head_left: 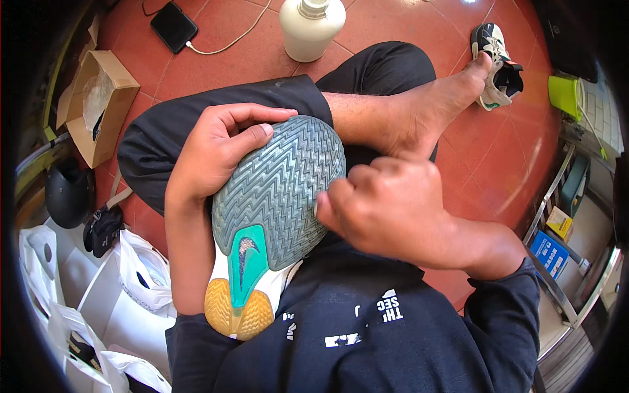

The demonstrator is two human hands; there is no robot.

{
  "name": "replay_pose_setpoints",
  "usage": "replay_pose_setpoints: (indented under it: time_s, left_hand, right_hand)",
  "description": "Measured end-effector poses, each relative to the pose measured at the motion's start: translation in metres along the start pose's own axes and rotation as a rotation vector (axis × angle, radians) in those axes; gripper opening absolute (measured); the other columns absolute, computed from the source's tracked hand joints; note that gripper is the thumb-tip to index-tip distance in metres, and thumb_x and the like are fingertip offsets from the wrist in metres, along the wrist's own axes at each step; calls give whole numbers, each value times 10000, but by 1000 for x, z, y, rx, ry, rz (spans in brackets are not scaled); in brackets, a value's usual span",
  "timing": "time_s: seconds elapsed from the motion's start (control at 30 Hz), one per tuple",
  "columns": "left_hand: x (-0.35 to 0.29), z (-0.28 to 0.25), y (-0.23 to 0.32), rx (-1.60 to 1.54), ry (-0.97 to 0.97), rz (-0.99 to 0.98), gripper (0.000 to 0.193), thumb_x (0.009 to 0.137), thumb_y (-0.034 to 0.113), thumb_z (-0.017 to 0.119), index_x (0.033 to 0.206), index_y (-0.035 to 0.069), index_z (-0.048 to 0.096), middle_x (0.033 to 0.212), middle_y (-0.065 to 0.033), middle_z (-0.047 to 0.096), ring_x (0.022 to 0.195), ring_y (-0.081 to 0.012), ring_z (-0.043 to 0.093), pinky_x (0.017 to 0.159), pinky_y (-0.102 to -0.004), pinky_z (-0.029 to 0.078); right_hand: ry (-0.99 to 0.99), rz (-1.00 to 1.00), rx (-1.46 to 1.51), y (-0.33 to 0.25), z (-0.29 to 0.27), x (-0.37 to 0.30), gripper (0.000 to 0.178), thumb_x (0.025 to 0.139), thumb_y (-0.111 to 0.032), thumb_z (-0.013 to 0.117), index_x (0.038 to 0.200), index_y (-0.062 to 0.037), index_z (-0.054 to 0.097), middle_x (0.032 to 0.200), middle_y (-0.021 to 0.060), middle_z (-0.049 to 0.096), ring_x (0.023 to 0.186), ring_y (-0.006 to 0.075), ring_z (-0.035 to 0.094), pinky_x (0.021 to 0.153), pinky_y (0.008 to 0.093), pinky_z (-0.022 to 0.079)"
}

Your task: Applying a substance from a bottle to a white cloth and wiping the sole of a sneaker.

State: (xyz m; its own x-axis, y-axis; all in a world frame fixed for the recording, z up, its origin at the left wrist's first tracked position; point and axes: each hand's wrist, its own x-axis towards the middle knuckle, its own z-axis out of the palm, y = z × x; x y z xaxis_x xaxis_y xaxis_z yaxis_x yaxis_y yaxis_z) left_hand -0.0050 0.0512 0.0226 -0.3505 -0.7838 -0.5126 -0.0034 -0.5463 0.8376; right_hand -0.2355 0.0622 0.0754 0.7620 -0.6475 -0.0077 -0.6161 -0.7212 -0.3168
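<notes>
A sneaker [288, 190] rests sole-up against my lap and left forearm. Its tread is grey zigzag, with a teal middle and a yellow-tan heel. My left hand [223, 141] grips the shoe's far left edge, the thumb lying on the tread and the fingers over the toe end. Over the sole's right edge, my right hand [386, 203] is closed in a fist, slightly smeared at the thumb. Whatever it pinches, if anything, is hidden. The matching sneaker [499, 69] stands on the floor at the far right, just past my bare foot [426, 114].
A cream plastic jug [312, 29] and a phone [173, 27] on a cable stand on the red tile floor [223, 26]. At left are an open cardboard box [121, 75] and white plastic bags [144, 272]. A metal rack [550, 288] with small boxes is at right.
</notes>
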Motion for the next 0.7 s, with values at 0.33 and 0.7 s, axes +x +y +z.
replay_pose_setpoints:
  time_s: [0.33, 0.7]
  left_hand:
    - [1, -1, -1, -5, -13, 11, 320, 858, 16, 509, 1138, -95, 618, 1186, -201, 632, 1090, -206, 603, 990, -314, 438]
    - [0, 0, 2, -14, 1, 11, 331, 852, 25, 513, 1143, -93, 618, 1188, -201, 632, 1087, -204, 607, 989, -308, 440]
  right_hand:
    - [-54, 21, -34, -5, -4, -2, 312, 769, -303, 659, 531, -122, 572, 466, 25, 534, 430, 191, 581, 408, 343, 446]
    - [48, 108, 41, 14, -7, 2, 372, 819, -318, 599, 520, -97, 606, 448, 79, 554, 420, 237, 599, 404, 388, 467]
